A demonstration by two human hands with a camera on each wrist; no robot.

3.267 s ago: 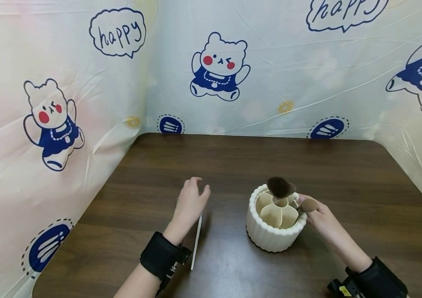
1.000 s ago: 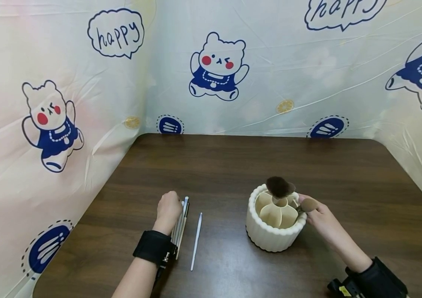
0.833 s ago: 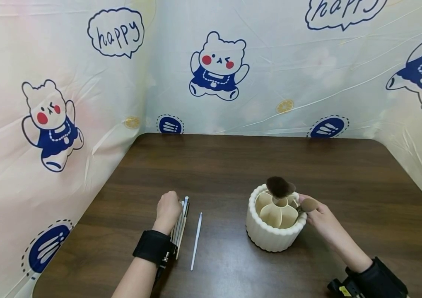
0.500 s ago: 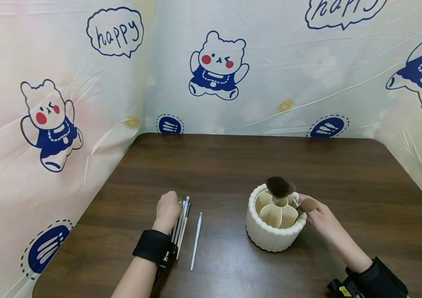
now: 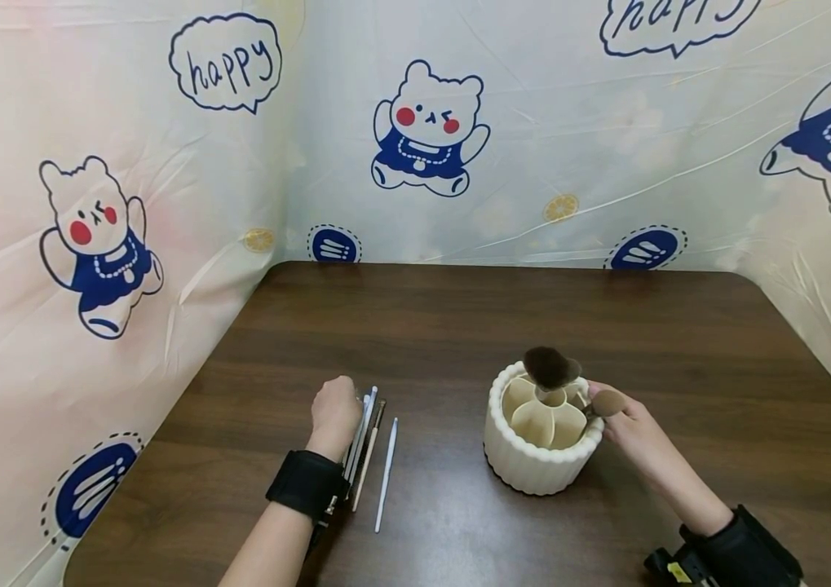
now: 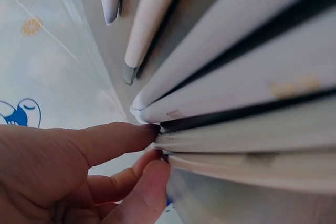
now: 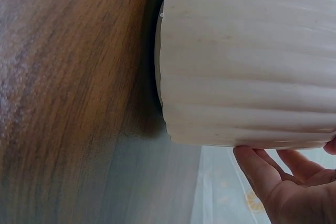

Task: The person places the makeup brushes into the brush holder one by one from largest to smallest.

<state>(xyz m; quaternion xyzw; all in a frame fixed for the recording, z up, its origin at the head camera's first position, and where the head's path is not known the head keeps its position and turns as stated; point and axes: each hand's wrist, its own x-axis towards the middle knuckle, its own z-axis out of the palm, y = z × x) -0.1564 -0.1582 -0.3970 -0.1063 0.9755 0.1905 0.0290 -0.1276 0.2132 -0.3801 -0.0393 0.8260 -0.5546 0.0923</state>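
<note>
My left hand (image 5: pixel 336 412) is low over the table's left side, at the far ends of several slim pale-handled brushes (image 5: pixel 366 465). In the left wrist view, its thumb and index finger pinch at the handle ends (image 6: pixel 210 142), fingertips close together. Apart from that row, a single thin white stick (image 5: pixel 386 477) lies to the right. My right hand (image 5: pixel 631 428) grips the rim and side of a cream fluted brush holder (image 5: pixel 540 469). Two fluffy makeup brushes stand in it: a dark one (image 5: pixel 549 368) and a brownish one (image 5: pixel 608 403) overlapping the right hand.
Petal-shaped dividers (image 5: pixel 550 420) split the holder's inside, and several compartments show. The dark wooden table (image 5: pixel 459 318) has rounded far corners. A pale printed cloth (image 5: pixel 518 147) hangs around its back and sides. Each wrist wears a black strap (image 5: pixel 308 485) with a camera.
My left hand has come down from above onto the brushes, its fingers now curled. The row has spread rightward, one dark-tipped brush separating from the others. The right hand and holder stay put.
</note>
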